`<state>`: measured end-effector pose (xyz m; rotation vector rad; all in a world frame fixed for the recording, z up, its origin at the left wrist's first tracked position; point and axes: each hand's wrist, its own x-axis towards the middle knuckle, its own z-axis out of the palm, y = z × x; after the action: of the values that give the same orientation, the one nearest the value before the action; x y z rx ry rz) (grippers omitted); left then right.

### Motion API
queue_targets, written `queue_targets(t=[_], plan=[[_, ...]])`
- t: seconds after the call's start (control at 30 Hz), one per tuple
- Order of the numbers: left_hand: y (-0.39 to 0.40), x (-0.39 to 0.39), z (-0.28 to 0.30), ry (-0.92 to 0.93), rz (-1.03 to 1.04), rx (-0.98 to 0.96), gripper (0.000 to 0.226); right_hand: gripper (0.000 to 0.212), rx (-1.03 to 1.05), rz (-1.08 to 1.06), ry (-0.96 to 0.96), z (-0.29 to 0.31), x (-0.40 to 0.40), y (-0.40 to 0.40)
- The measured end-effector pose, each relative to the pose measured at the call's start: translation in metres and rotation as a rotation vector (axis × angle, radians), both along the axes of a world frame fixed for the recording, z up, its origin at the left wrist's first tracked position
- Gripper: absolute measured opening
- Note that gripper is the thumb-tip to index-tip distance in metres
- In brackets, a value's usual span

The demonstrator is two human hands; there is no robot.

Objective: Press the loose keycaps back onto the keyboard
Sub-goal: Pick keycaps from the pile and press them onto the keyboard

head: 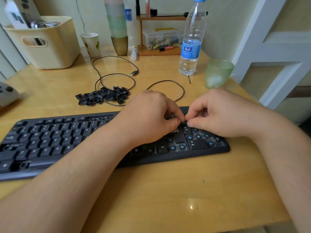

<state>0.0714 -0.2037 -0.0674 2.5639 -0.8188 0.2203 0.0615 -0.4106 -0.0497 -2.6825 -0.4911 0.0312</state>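
A black keyboard (50, 138) lies across the wooden desk. Its letter keys sit in place, while the number pad and arrow area at its right end show several bare blue stems. A heap of loose black keycaps (102, 96) lies behind the keyboard. My left hand (151, 116) and my right hand (217, 113) meet fingertip to fingertip over the top of the number pad. Together they pinch a small black keycap (183, 122), which is mostly hidden by the fingers.
The keyboard's black cable (117, 76) loops over the desk behind the keycap heap. A water bottle (191, 41), a green glass (218, 73), a paper cup (91, 44), a cream basket (45, 42) and a small shelf (159, 31) stand at the back.
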Motion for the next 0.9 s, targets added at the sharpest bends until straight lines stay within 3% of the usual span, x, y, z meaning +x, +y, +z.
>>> queue_targets(t=[0.23,0.43,0.53,0.67,0.9], plan=[[-0.001,0.001,-0.001,-0.008,0.013,0.022,0.013,0.034,-0.146,0.004,-0.006,0.009,-0.011,0.004],[-0.002,0.0,0.002,0.02,0.026,0.061,0.021,0.026,-0.375,0.077,-0.077,0.007,-0.013,0.007],[-0.002,-0.002,0.003,0.01,0.028,0.071,0.028,0.03,-0.397,0.075,-0.074,0.009,-0.016,0.01],[-0.002,-0.003,0.002,-0.064,0.018,0.083,0.018,0.032,-0.434,0.076,-0.072,0.01,-0.019,0.012],[-0.004,-0.007,0.002,-0.153,0.038,0.167,0.022,0.032,-0.456,0.077,-0.08,0.008,-0.02,0.013]])
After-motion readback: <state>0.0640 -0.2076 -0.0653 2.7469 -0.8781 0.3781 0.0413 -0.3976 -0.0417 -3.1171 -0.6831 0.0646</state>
